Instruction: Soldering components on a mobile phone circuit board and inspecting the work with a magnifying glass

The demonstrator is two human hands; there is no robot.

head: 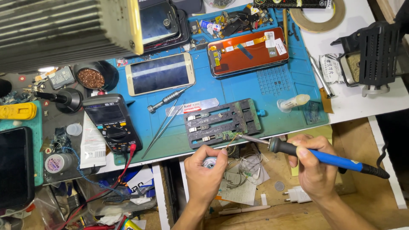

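Soldering iron with blue plastic handle and black rubber grip [328, 158], lying across the lower right of the view, long axis running from lower right up toward upper left, thin metal tip pointing left at the small green circuit board [230, 135]. Resting that board in the black metal clamping fixture [221, 122] at the front edge of the blue silicone work mat [255, 85]. Right hand [313, 166] closing fully around the iron near the black collar, thumb lying along the top, cable trailing off to the right. Left hand [205, 168] pinching a fine strand, seemingly solder wire or braid, between thumb and forefinger, feeding it up toward the board, remaining fingers curling around a small round spool [209, 162]. Judging the iron light and stiff, hot at the tip, best gripping on the insulated black section well behind the metal. Judging the board tiny, rigid and fragile, better handling by its edges. Sitting farther back on the mat: steel tweezers [164, 125], silver-handled screwdriver [164, 101], white smartphone [160, 73].
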